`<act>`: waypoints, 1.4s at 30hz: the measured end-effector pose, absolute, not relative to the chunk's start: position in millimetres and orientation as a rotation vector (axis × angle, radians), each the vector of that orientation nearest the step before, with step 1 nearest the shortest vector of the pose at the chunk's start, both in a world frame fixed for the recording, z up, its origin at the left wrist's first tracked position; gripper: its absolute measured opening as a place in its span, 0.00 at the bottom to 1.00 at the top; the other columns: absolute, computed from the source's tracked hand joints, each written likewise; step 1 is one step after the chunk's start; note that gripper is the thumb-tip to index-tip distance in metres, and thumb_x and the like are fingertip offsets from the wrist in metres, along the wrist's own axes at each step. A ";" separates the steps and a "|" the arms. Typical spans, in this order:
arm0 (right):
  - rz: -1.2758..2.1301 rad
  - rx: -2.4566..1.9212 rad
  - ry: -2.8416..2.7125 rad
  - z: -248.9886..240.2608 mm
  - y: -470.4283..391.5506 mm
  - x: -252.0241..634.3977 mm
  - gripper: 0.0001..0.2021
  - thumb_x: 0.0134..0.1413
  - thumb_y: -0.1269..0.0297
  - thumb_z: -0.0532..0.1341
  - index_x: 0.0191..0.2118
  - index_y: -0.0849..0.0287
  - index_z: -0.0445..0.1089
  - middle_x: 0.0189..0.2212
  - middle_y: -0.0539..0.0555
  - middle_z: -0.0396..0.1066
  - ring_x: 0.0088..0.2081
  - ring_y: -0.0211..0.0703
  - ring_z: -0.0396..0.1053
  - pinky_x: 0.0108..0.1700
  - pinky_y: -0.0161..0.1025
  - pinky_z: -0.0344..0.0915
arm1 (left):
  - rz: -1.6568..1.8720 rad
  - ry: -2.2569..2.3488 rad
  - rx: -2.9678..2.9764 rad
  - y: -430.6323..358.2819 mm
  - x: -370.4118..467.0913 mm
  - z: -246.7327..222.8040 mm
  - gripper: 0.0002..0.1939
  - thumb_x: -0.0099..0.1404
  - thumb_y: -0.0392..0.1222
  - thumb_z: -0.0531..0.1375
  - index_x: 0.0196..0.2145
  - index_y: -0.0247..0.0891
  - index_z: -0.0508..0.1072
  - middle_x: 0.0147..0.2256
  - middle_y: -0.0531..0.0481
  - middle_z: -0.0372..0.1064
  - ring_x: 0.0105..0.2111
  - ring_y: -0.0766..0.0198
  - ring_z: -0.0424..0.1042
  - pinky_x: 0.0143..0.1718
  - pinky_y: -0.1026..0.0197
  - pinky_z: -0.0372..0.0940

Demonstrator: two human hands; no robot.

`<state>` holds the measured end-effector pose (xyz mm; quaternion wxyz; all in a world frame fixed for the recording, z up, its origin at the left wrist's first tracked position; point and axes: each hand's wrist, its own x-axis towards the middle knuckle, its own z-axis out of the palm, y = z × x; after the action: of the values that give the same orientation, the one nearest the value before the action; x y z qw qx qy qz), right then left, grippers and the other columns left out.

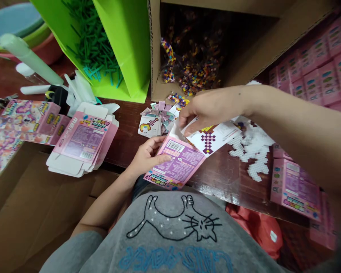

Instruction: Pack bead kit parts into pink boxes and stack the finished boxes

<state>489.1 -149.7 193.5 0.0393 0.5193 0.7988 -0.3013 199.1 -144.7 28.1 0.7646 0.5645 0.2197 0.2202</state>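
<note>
A pink and purple printed box [177, 161] is tilted in front of my chest, and my left hand [148, 157] grips its left side with the thumb across the printed face. Its upper end is open. At that opening my right hand [200, 112] pinches a white printed card [213, 140] with a pixel pattern on it. Part of the card lies over the box's edge. Just beyond the box lie a small stack of similar cards [149, 126] and a heap of small sachets [160, 112]. White grid pieces [251, 148] are piled under my right forearm.
Behind stand a green bin [122, 41] of green sticks and a cardboard carton [156, 85] with bags of colourful beads. Flattened pink boxes [82, 138] lie at left. Pink boxes [321, 57] are stacked at right, with another box [297, 187] near the table edge.
</note>
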 end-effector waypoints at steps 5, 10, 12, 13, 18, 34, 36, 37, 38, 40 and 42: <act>-0.873 1.584 2.456 187.0 -141.5 481.4 0.11 0.62 0.47 0.76 0.44 0.45 0.87 0.28 0.46 0.81 0.29 0.42 0.73 0.39 0.44 0.66 | 0.448 0.445 1.040 -138.4 202.1 13.5 0.35 0.52 0.49 0.86 0.55 0.39 0.82 0.51 0.42 0.87 0.45 0.56 0.86 0.48 0.58 0.79; -0.673 1.402 2.530 194.1 -129.2 459.8 0.19 0.66 0.37 0.71 0.38 0.48 0.85 0.29 0.50 0.81 0.33 0.46 0.76 0.42 0.47 0.68 | 0.364 0.429 0.921 -129.7 211.6 -0.1 0.34 0.47 0.51 0.88 0.48 0.38 0.84 0.40 0.47 0.86 0.36 0.59 0.84 0.40 0.61 0.78; -0.466 1.351 2.640 209.2 -131.1 457.6 0.25 0.70 0.33 0.65 0.42 0.49 0.84 0.36 0.53 0.84 0.41 0.51 0.80 0.49 0.51 0.72 | 0.401 0.441 0.884 -125.2 211.8 -2.3 0.34 0.45 0.52 0.88 0.46 0.37 0.84 0.37 0.48 0.85 0.33 0.61 0.83 0.37 0.62 0.77; -0.353 1.374 2.705 218.0 -134.9 459.3 0.28 0.72 0.30 0.61 0.47 0.50 0.84 0.42 0.55 0.85 0.47 0.55 0.81 0.54 0.54 0.73 | 0.442 0.450 0.868 -123.0 210.6 -2.4 0.34 0.45 0.53 0.88 0.45 0.37 0.84 0.36 0.49 0.85 0.32 0.61 0.82 0.36 0.62 0.77; -0.106 2.006 2.664 222.1 -171.4 484.3 0.54 0.61 0.17 0.59 0.77 0.56 0.64 0.75 0.71 0.65 0.68 0.77 0.72 0.65 0.70 0.75 | 0.654 0.501 0.839 -116.5 199.2 5.7 0.34 0.49 0.54 0.87 0.47 0.39 0.82 0.37 0.50 0.85 0.32 0.62 0.82 0.36 0.62 0.77; -0.712 2.818 2.640 125.0 -184.4 524.5 0.15 0.75 0.45 0.63 0.51 0.48 0.81 0.45 0.57 0.84 0.44 0.54 0.81 0.48 0.55 0.80 | 0.750 0.662 1.325 -105.6 192.3 23.4 0.34 0.56 0.50 0.84 0.55 0.37 0.78 0.49 0.42 0.86 0.47 0.54 0.84 0.53 0.54 0.78; -0.578 2.690 2.730 120.4 -181.0 523.8 0.15 0.74 0.45 0.64 0.51 0.46 0.82 0.50 0.58 0.84 0.50 0.57 0.81 0.53 0.59 0.78 | 0.762 0.667 1.338 -100.9 195.8 24.6 0.34 0.58 0.50 0.83 0.56 0.37 0.78 0.50 0.41 0.86 0.48 0.54 0.84 0.54 0.54 0.77; -0.479 2.589 2.797 117.3 -179.3 520.4 0.15 0.73 0.45 0.65 0.53 0.46 0.82 0.53 0.59 0.83 0.54 0.59 0.79 0.57 0.61 0.76 | 0.751 0.663 1.352 -99.2 198.2 25.3 0.33 0.59 0.51 0.82 0.56 0.37 0.78 0.50 0.41 0.86 0.47 0.55 0.84 0.54 0.53 0.77; -0.382 2.481 2.857 114.5 -177.5 515.6 0.15 0.73 0.46 0.66 0.56 0.46 0.82 0.56 0.59 0.82 0.58 0.61 0.77 0.61 0.63 0.73 | 0.731 0.656 1.374 -98.2 200.9 26.3 0.32 0.60 0.52 0.82 0.56 0.37 0.78 0.50 0.41 0.85 0.48 0.55 0.84 0.54 0.53 0.77; -0.270 2.276 2.928 112.1 -174.3 504.5 0.17 0.74 0.47 0.66 0.60 0.46 0.81 0.59 0.60 0.81 0.62 0.62 0.73 0.65 0.65 0.69 | 0.681 0.640 1.443 -98.1 206.0 29.4 0.31 0.62 0.52 0.81 0.56 0.37 0.79 0.52 0.41 0.85 0.49 0.54 0.83 0.56 0.52 0.77; -0.313 2.106 2.952 116.0 -172.3 498.4 0.16 0.75 0.49 0.65 0.59 0.47 0.81 0.55 0.60 0.82 0.59 0.62 0.73 0.64 0.63 0.68 | 0.651 0.641 1.497 -99.1 209.7 33.7 0.30 0.63 0.51 0.80 0.57 0.37 0.79 0.53 0.41 0.85 0.50 0.55 0.83 0.57 0.52 0.76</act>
<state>498.4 -172.3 116.0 -0.2466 0.5608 0.7860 -0.0833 209.7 -99.1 33.7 0.6396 0.6562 0.2808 0.2853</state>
